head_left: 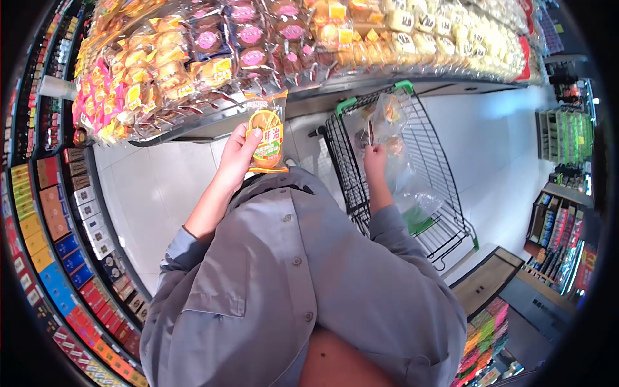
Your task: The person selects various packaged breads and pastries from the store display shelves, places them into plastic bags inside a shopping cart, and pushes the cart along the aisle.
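Upright in my left hand [242, 151] is a packaged bread [265, 132] in an orange-and-clear wrapper with large printed characters. The thumb presses its front and the fingers go behind it. Over the shopping cart [445, 155], my right hand [375, 158] is closed on a clear plastic bag [394, 138]. Wrapped food shows through the bag's upper part. A thin dark strip rises just above that fist; what it is I cannot make out. More clear plastic [416, 197] hangs lower in the black wire cart, above a green patch.
A display shelf of wrapped breads [251, 35] runs along the front, its edge just beyond my left hand. Shelves of boxed goods [80, 238] curve along the left. Tiled floor [135, 193] lies between. Green crates [564, 135] and another stocked rack [554, 235] stand at right.
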### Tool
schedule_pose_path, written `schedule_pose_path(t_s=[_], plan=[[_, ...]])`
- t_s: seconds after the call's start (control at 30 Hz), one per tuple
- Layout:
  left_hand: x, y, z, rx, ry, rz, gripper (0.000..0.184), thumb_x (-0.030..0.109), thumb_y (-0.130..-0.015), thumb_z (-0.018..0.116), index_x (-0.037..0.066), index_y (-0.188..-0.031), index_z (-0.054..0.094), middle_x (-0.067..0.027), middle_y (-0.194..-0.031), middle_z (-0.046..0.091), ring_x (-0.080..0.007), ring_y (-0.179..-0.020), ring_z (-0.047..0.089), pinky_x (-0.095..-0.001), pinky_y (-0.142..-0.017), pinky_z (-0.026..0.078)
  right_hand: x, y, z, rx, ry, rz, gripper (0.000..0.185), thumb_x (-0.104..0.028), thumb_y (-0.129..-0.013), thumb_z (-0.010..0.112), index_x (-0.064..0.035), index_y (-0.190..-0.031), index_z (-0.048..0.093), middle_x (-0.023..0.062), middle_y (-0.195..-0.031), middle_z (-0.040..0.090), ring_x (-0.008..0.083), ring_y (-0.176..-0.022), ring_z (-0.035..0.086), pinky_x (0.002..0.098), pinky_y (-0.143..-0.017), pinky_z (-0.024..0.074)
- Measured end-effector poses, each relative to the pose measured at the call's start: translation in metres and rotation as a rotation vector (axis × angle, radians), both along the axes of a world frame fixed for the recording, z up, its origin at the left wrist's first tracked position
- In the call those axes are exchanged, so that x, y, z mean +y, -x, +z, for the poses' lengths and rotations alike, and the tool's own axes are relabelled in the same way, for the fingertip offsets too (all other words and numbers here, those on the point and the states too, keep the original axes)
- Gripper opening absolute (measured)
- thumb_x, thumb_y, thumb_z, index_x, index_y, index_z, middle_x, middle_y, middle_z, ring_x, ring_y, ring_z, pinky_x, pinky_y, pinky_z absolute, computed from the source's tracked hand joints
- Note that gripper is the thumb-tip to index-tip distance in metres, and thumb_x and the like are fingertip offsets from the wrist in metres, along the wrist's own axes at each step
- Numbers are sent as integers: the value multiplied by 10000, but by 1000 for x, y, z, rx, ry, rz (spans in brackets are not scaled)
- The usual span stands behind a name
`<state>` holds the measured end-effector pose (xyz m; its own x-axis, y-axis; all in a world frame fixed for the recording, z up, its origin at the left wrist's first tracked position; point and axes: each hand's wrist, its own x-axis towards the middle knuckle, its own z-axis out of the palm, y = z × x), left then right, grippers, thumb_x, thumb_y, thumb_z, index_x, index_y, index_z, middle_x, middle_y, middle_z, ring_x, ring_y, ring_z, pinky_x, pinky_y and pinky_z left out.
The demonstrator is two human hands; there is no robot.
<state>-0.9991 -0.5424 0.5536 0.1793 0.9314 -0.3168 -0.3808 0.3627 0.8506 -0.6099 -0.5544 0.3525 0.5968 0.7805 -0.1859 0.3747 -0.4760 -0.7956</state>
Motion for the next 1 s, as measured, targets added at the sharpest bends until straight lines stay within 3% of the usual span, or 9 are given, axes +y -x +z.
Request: schedule_pose_path(t_s=[0.17,0.27,0.33,0.47,0.57,0.67,0.83,0.9,1.0], plan=[[5,35,2,-83,-85,-32,318,137,-981,599,25,-1257,486,-59,-1127,651,-112,-989,639,-293,-881,529,8,-2,83,-337,-230,52,173,-150,-815,593,4,-808,512,152,-734,565,251,-671,542,390,-651,468],[8,55,9,-95,-133,-26,353,102,-965,611,31,-1283,475,-50,-1146,645,-112,-1009,631,-299,-901,521,19,-2,116,-357,-289,-19,110,-110,-858,561,-36,-812,494,60,-725,528,180,-704,552,361,-652,474],[10,68,18,-95,-142,-8,372,85,-958,615,33,-1296,470,-47,-1155,643,-111,-1020,627,-301,-911,517,26,4,134,245,-576,-59,46,-80,-902,523,-70,-872,490,28,-789,534,150,-711,545,327,-667,493],[20,86,27,-94,-177,17,419,37,-947,597,48,-1340,453,-33,-1156,640,-102,-1023,622,-287,-900,517,36,48,188,648,-662,66,69,-156,-953,488,-98,-916,498,29,-899,567,156,-770,599,346,-713,540],[23,95,39,-290,-92,-51,448,20,-952,560,51,-1377,422,-61,-1205,616,-162,-1099,622,-314,-939,522,37,130,239,938,-563,11,139,-242,-945,488,-108,-946,526,74,-834,607,210,-745,628,343,-687,539],[26,97,44,-522,-44,-57,475,24,-952,558,35,-1397,394,-109,-1277,583,-223,-1192,593,-362,-1009,508,41,161,214,1269,-465,128,237,-338,-939,503,-113,-997,555,129,-805,624,298,-710,643,354,-621,537],[34,102,47,-691,-55,-134,506,35,-942,583,10,-1402,375,-143,-1385,511,-265,-1269,537,-416,-1119,415,36,236,230,1200,-36,464,299,-337,-926,584,-81,-1078,558,92,-754,595,216,-628,617,287,-550,520],[37,101,35,-619,-140,-137,532,85,-941,598,40,-1420,369,-133,-1389,521,-261,-1288,521,-443,-1149,365,35,255,237,802,-328,1097,328,-310,-980,561,-41,-1168,548,85,-763,615,178,-640,634,255,-532,509],[36,99,28,-581,-170,-102,546,81,-935,608,45,-1423,365,-121,-1392,517,-250,-1295,514,-432,-1139,376,38,272,256,1049,128,716,363,-304,-1016,532,15,-1188,551,86,-841,648,125,-678,623,252,-598,508]])
